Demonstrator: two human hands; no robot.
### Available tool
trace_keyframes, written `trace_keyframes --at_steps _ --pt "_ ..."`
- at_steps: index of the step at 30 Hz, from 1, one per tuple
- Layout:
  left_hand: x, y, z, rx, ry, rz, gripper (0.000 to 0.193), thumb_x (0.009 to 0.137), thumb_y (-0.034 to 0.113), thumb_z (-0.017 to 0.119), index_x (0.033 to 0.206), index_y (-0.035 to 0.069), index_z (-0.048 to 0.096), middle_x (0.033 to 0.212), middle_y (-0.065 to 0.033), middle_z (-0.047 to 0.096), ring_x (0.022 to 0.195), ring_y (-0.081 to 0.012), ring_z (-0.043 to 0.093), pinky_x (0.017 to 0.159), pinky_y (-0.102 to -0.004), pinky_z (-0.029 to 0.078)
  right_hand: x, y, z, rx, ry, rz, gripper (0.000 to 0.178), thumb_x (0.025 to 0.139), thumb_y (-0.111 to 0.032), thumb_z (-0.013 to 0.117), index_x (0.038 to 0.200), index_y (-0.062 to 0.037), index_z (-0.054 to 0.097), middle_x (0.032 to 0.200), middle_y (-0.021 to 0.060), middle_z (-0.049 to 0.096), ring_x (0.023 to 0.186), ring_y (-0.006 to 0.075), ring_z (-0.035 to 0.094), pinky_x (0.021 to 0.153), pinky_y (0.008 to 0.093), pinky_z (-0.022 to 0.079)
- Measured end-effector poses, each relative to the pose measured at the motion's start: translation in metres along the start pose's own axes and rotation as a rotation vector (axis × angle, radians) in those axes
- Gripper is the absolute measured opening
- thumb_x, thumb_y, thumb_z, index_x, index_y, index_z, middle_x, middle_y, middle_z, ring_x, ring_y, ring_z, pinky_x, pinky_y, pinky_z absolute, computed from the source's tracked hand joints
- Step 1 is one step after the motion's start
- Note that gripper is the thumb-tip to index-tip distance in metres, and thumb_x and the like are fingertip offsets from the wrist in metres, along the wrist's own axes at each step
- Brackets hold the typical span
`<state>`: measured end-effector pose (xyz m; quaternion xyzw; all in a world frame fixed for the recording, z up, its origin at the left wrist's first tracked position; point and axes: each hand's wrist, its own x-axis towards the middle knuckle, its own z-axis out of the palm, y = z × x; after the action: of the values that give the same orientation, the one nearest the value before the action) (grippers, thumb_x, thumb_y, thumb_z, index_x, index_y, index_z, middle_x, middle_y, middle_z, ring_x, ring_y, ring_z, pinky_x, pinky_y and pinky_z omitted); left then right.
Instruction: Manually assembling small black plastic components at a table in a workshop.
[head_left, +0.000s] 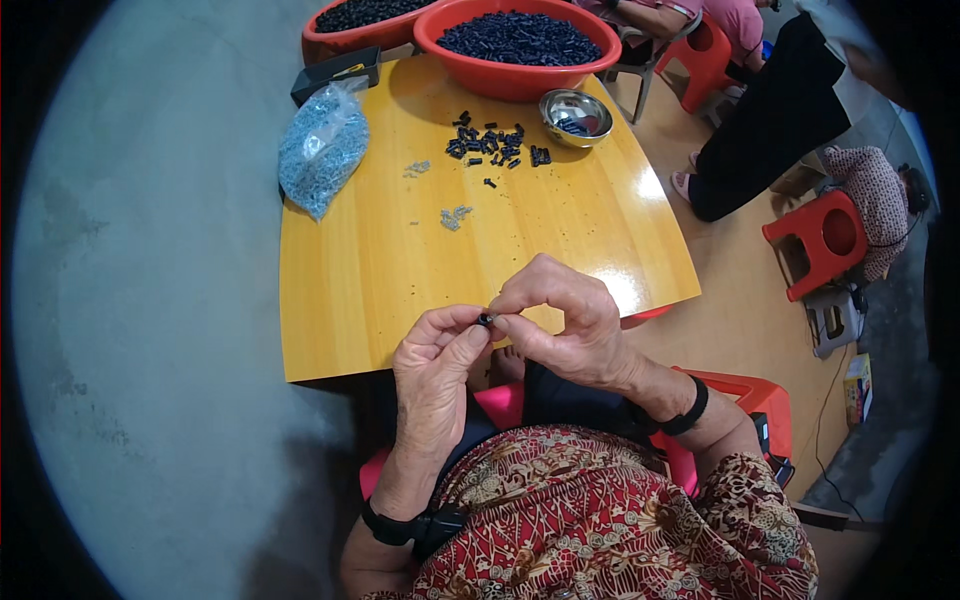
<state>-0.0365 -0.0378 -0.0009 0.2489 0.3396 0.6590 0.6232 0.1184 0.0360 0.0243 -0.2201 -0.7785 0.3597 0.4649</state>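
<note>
Yellow table (350, 270), grey floor (160, 300) alongside; the left hand (432, 370) pinches a black piece (485, 320), the right hand's (580, 325) fingertips right against it, their hold unclear!

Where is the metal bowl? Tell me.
In the head view, the metal bowl sits at the yellow table's far right, just in front of the large red basin and right of the loose black pieces.
</note>
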Motion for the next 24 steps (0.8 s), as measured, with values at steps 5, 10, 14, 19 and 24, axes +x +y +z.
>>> trace_keyframes --at_steps 5,10,14,19,24 --pt "0.000 0.000 -0.002 0.040 0.009 0.002 0.017 0.089 0.001 0.063 0.105 0.001 0.060 0.098 -0.0083 0.067 0.090 -0.0143 0.065 0.084 -0.0277 0.054 0.001 0.000 0.001 -0.059 -0.013 -0.074 0.012 0.075 0.000 0.068 0.086 -0.0017 0.063 0.079 0.0079 0.062 0.074 0.0244 0.060 0.067 0.0337 0.047" --pt "-0.001 0.000 -0.003 0.110 0.021 0.018 0.016 0.089 0.001 0.064 0.104 0.000 0.060 0.097 -0.0092 0.067 0.088 -0.0140 0.065 0.083 -0.0278 0.054 0.003 0.000 0.002 -0.147 -0.010 -0.129 0.014 0.072 0.000 0.069 0.085 -0.0029 0.062 0.079 0.0074 0.062 0.073 0.0239 0.060 0.066 0.0335 0.047" --pt "-0.002 0.000 -0.001 0.124 0.035 0.023 0.016 0.088 0.001 0.064 0.103 -0.001 0.061 0.096 -0.0095 0.067 0.087 -0.0141 0.065 0.082 -0.0278 0.055 0.002 0.001 0.002 -0.172 -0.004 -0.151 0.015 0.071 0.001 0.069 0.084 -0.0034 0.062 0.078 0.0070 0.061 0.072 0.0239 0.059 0.065 0.0340 0.047" --pt "-0.001 -0.003 -0.003 0.127 0.063 0.024 0.015 0.088 0.002 0.064 0.103 -0.001 0.061 0.095 -0.0093 0.067 0.087 -0.0146 0.066 0.082 -0.0278 0.055 -0.002 0.000 0.003 -0.303 -0.031 -0.210 0.019 0.069 -0.001 0.072 0.085 -0.0032 0.061 0.077 0.0066 0.058 0.069 0.0240 0.057 0.063 0.0346 0.046" --pt "0.000 -0.008 -0.007 0.092 0.106 -0.026 0.013 0.091 0.004 0.062 0.103 -0.001 0.063 0.096 -0.0089 0.068 0.087 -0.0126 0.065 0.080 -0.0245 0.053 -0.010 0.009 0.009 -0.519 -0.057 -0.341 0.028 0.065 -0.005 0.073 0.090 -0.0043 0.061 0.081 0.0071 0.056 0.070 0.0240 0.055 0.060 0.0344 0.044"
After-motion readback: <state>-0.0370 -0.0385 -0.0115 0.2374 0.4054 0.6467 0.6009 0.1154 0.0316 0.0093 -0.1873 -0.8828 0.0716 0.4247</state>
